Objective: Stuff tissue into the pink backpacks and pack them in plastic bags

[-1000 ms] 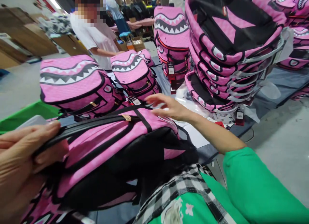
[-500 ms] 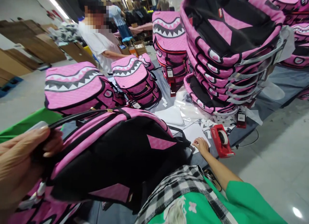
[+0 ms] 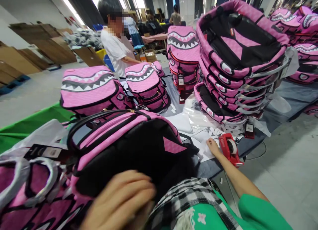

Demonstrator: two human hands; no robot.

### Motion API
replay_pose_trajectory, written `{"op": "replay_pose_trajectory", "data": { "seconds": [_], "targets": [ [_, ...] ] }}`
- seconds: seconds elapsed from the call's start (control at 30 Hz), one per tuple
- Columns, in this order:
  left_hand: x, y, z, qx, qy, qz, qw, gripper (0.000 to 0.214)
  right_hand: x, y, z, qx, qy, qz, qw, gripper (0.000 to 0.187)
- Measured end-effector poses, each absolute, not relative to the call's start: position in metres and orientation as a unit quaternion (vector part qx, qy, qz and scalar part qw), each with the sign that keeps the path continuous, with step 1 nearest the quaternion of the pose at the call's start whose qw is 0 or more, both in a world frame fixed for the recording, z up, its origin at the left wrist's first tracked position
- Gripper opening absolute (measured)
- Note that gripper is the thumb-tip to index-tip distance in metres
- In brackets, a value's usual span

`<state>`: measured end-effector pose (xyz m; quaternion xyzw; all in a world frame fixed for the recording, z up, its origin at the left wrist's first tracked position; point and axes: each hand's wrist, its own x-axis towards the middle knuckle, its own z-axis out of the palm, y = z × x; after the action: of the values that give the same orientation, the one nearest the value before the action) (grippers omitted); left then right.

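Note:
A pink shark-mouth backpack lies in front of me with its black back panel up and its black handle arching free at the left. My left hand rests on the near edge of that panel, fingers stretched out together and a little blurred. My right hand reaches to the white paper slips on the table. Its fingers are bent down onto the paper, right beside a red tape dispenser. What they pinch, if anything, is too small to see.
Two more pink backpacks stand behind mine. A tall stack of them rises at the right, with hang tags dangling. Another bagged backpack lies at bottom left. A person in a white shirt works at the far side.
My left hand has let go of the black handle and moved down to the backpack's near edge. My right hand has stayed on the paper slips. The view has tilted up slightly.

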<state>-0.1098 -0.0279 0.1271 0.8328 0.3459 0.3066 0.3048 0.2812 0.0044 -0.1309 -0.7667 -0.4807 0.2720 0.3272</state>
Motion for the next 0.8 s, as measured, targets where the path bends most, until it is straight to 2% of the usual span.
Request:
{"op": "replay_pose_trajectory", "data": {
  "seconds": [0.07, 0.13, 0.2, 0.27, 0.37, 0.43, 0.53, 0.6, 0.67, 0.7, 0.8],
  "targets": [
    [-0.067, -0.03, 0.1, 0.801, 0.325, 0.21, 0.458, 0.03, 0.28, -0.006, -0.1, -0.752, -0.478, 0.278, 0.358, 0.036],
    [-0.021, -0.026, 0.07, 0.725, 0.332, 0.129, 0.59, 0.065, 0.267, -0.023, -0.07, -0.731, -0.482, 0.283, 0.393, 0.038],
    [0.018, -0.021, 0.043, 0.667, 0.328, 0.134, 0.655, 0.084, 0.242, -0.041, -0.045, -0.708, -0.477, 0.267, 0.447, 0.038],
    [0.043, -0.019, 0.023, 0.633, 0.338, 0.19, 0.67, 0.083, 0.214, -0.054, -0.029, -0.687, -0.46, 0.237, 0.51, 0.038],
    [0.05, -0.019, 0.011, 0.607, 0.4, 0.286, 0.624, 0.048, 0.186, -0.065, -0.015, -0.667, -0.455, 0.222, 0.547, 0.035],
    [0.04, -0.017, 0.018, 0.63, 0.415, 0.329, 0.568, 0.036, 0.181, -0.067, -0.001, -0.651, -0.494, 0.204, 0.538, 0.03],
    [0.016, -0.014, 0.048, 0.757, 0.315, 0.339, 0.462, 0.024, 0.187, -0.061, 0.034, -0.566, -0.62, 0.095, 0.536, 0.02],
    [-0.001, -0.012, 0.074, 0.841, 0.226, 0.301, 0.387, 0.02, 0.19, -0.048, 0.063, -0.446, -0.737, 0.053, 0.505, 0.043],
    [-0.019, -0.012, 0.1, 0.89, 0.192, 0.265, 0.318, 0.017, 0.187, -0.029, 0.087, -0.328, -0.829, 0.086, 0.444, 0.062],
    [-0.029, -0.013, 0.111, 0.901, 0.194, 0.259, 0.288, 0.015, 0.184, -0.018, 0.095, -0.289, -0.852, 0.115, 0.421, 0.063],
    [-0.064, -0.02, 0.138, 0.899, 0.255, 0.286, 0.213, 0.016, 0.175, 0.012, 0.106, -0.256, -0.86, 0.182, 0.402, 0.04]
  ]
}}
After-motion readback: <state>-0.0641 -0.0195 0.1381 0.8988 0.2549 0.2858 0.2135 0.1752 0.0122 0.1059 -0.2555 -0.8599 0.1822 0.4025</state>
